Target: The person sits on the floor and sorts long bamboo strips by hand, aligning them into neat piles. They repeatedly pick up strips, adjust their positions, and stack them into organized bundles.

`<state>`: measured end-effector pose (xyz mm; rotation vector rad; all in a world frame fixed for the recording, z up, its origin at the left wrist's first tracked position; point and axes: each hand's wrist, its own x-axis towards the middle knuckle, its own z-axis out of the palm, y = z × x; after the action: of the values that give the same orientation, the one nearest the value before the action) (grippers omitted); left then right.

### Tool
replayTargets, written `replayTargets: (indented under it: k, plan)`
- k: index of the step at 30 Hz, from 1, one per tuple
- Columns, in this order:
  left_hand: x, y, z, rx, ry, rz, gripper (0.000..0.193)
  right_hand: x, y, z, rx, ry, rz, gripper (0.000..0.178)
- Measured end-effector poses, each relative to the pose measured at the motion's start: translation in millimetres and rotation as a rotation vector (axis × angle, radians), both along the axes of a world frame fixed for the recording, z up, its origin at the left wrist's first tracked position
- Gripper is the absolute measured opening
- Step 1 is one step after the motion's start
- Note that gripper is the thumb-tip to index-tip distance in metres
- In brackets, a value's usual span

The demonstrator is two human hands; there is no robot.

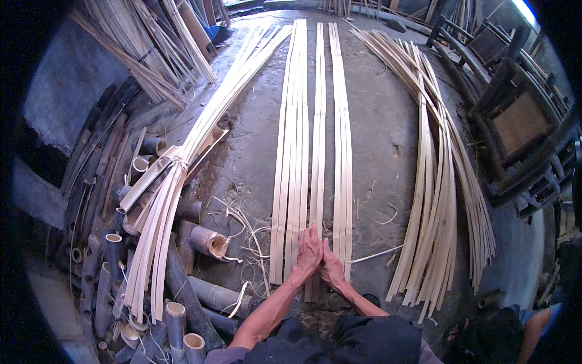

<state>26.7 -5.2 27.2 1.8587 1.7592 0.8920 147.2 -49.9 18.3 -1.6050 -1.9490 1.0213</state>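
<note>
Left hand (309, 250), right hand (331, 266) flat, fingers together, pressing middle strips (317, 151) on floor (376, 139). Best keep near ends flush, strips parallel, gaps even.

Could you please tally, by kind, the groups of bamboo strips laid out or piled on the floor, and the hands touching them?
Flat-laid strip groups: 3
Loose strip piles: 1
Tied strip bundles: 1
Hands, left hand and right hand: 2
Total: 7

Light: soft daylight from top right | Shadows: faint | Edges: fisheye bending, black vignette | Focus: sharp
</note>
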Motion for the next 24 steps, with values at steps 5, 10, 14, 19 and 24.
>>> replayTargets:
  k: [5,10,14,19,24]
  plan:
    - [2,1,5,-0.033,-0.038,-0.013,0.053,11,-4,-5,-0.109,0.256,-0.191,0.03]
    - [4,-6,1,-0.077,0.101,-0.064,0.066,16,-13,17,-0.266,0.551,-0.494,0.019]
    - [11,-12,-1,-0.131,0.162,-0.066,0.071,8,-8,19,-0.291,0.586,-0.508,0.043]
    - [8,-7,-13,-0.107,0.119,-0.089,0.075,4,24,0,-0.149,0.494,-0.44,0.055]
    - [12,5,0,-0.187,0.104,0.007,0.086,5,24,-5,0.046,0.274,-0.406,0.06]
